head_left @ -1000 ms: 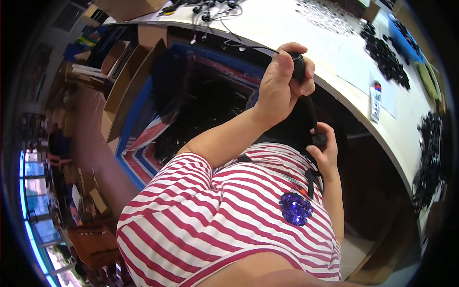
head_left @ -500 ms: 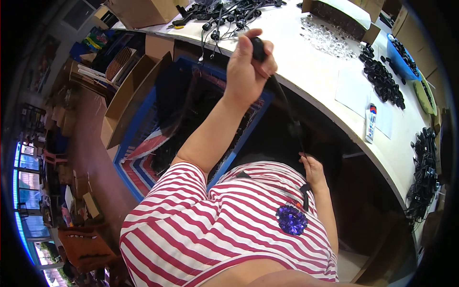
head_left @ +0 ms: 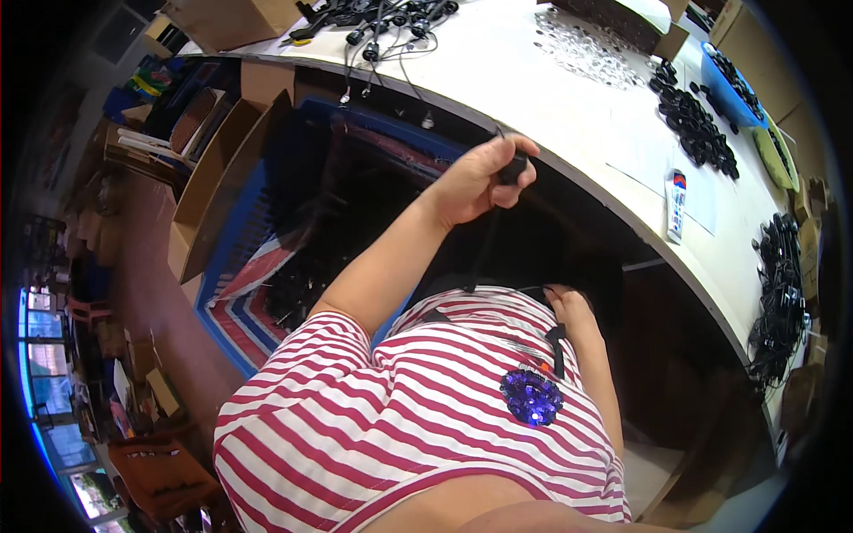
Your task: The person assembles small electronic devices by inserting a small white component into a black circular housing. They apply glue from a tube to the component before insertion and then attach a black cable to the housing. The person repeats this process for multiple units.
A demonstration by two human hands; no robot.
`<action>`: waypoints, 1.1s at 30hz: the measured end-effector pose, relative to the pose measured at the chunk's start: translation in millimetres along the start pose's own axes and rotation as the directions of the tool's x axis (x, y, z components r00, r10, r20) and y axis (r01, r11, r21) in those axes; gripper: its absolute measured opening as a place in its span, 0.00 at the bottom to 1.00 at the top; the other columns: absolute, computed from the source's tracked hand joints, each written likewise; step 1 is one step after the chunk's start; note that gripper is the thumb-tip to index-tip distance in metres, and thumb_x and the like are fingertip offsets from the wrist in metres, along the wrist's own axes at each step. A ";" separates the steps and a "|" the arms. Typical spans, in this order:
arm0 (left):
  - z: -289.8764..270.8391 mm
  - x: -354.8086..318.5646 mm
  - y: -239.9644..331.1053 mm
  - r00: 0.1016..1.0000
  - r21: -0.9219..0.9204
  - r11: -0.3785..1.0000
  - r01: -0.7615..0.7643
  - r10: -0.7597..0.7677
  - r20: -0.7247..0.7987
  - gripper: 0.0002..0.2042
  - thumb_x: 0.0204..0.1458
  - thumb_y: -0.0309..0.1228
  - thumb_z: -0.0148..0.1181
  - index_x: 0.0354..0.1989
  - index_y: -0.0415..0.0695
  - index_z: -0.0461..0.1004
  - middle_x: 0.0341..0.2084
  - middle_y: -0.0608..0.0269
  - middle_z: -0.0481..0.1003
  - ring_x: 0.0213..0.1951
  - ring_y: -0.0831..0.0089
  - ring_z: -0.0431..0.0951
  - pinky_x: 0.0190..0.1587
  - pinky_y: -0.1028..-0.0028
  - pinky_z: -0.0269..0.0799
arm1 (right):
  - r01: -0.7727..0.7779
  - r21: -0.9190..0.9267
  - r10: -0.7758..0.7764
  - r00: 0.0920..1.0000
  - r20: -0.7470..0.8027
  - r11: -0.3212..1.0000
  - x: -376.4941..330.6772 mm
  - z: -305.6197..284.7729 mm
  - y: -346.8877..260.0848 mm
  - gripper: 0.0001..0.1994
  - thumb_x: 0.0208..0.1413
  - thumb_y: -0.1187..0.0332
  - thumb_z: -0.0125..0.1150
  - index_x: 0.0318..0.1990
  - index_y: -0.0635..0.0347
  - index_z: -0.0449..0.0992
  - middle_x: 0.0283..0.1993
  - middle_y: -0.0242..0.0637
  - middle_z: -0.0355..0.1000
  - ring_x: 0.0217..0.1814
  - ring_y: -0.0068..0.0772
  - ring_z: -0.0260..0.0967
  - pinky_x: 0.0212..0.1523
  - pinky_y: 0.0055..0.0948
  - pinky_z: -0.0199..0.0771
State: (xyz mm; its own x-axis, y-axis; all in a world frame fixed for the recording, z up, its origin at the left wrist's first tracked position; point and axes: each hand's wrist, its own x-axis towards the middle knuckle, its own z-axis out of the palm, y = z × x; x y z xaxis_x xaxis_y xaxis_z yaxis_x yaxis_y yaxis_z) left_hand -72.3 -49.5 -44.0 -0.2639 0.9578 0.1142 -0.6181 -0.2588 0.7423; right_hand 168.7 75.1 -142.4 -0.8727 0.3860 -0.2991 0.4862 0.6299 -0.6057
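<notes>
Much of the scene lay in shadow: the space under the white table (head_left: 569, 98) was nearly black, and what the right hand (head_left: 569, 306) was doing there could not be made out. Only its back and wrist showed at about 4 o'clock from the picture's middle, just above the striped shirt (head_left: 400, 417); whether its fingers were closed or held anything could not be told. A thin black cord (head_left: 484, 240) ran down from the left hand into that darkness, and its lower end was lost against the dark background.

The left hand (head_left: 475, 182) was raised at about 1 o'clock from the middle, the forearm stretched up and away from the body, the fingers curled tight around a small black plug-like piece (head_left: 514, 167) right at the table's edge. Only the end of the piece peeked out between thumb and fingers.

On the table, a tangle of black cables with plugs (head_left: 382, 18) lay at 12 o'clock, a heap of small black parts (head_left: 697, 124) at 2 o'clock beside a blue basin (head_left: 737, 84), a small white tube (head_left: 677, 206) nearer the edge, and another pile of black cords (head_left: 782, 293) at 3 o'clock. Cardboard boxes (head_left: 222, 169) stood on the floor at 10 o'clock.
</notes>
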 end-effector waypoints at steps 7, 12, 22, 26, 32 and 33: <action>37.2 -1.1 43.8 0.917 0.148 0.905 -0.399 0.392 0.076 0.18 0.55 0.47 0.43 0.47 0.49 0.63 0.27 0.64 0.65 0.20 0.80 0.57 0.26 0.79 0.55 | -0.201 -0.183 0.220 0.971 0.093 0.963 19.2 9.0 14.4 0.15 0.54 0.58 0.47 0.43 0.53 0.74 0.42 0.45 0.71 0.46 0.47 0.67 0.47 0.37 0.66; 34.8 -1.9 62.0 0.869 0.193 0.849 -0.493 0.492 0.054 0.18 0.55 0.47 0.43 0.48 0.48 0.63 0.27 0.63 0.65 0.20 0.79 0.57 0.26 0.78 0.55 | -0.223 -0.217 0.256 0.957 0.135 0.950 18.7 4.6 4.6 0.14 0.55 0.57 0.46 0.42 0.51 0.75 0.43 0.44 0.70 0.47 0.47 0.66 0.49 0.37 0.65; 37.7 -8.3 90.8 0.825 0.238 0.795 -0.558 0.562 0.059 0.21 0.54 0.47 0.46 0.50 0.46 0.62 0.26 0.63 0.64 0.20 0.79 0.57 0.26 0.78 0.54 | -0.228 -0.297 0.283 0.946 0.158 0.927 19.2 6.5 6.8 0.15 0.54 0.58 0.47 0.44 0.53 0.74 0.43 0.43 0.70 0.47 0.44 0.67 0.48 0.38 0.66; 53.4 -1.1 66.3 0.876 0.308 0.828 -0.469 0.482 0.036 0.21 0.53 0.38 0.50 0.53 0.41 0.58 0.26 0.64 0.64 0.22 0.80 0.58 0.27 0.80 0.55 | 0.223 -0.082 -0.228 0.972 -0.051 0.971 5.1 -7.0 31.0 0.15 0.50 0.66 0.53 0.44 0.62 0.72 0.43 0.47 0.70 0.48 0.45 0.67 0.49 0.35 0.65; 71.2 10.8 -40.9 0.983 0.411 0.893 -0.183 0.164 0.082 0.20 0.50 0.25 0.53 0.51 0.38 0.58 0.29 0.68 0.64 0.28 0.83 0.61 0.31 0.82 0.59 | 0.516 -0.022 -0.383 0.606 -0.697 0.856 -23.2 -120.8 -83.4 0.13 0.46 0.76 0.56 0.42 0.64 0.72 0.41 0.43 0.71 0.44 0.38 0.68 0.45 0.28 0.66; 74.6 12.6 -55.8 0.986 0.366 0.916 -0.165 0.149 0.072 0.18 0.51 0.24 0.53 0.50 0.38 0.58 0.30 0.69 0.64 0.30 0.84 0.62 0.33 0.84 0.59 | 0.518 -0.072 -0.405 0.566 -0.718 0.852 -23.9 -126.4 -91.8 0.13 0.47 0.75 0.56 0.43 0.64 0.72 0.40 0.42 0.71 0.44 0.35 0.68 0.45 0.26 0.66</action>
State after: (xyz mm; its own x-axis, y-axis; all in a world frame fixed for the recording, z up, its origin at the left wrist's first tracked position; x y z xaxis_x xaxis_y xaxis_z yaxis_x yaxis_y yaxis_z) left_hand 14.1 -13.6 -34.7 -0.2990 0.9152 0.2703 -0.2519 -0.3489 0.9027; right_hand 150.7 93.3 13.6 -0.6580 0.4472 0.6059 -0.0348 0.7857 -0.6177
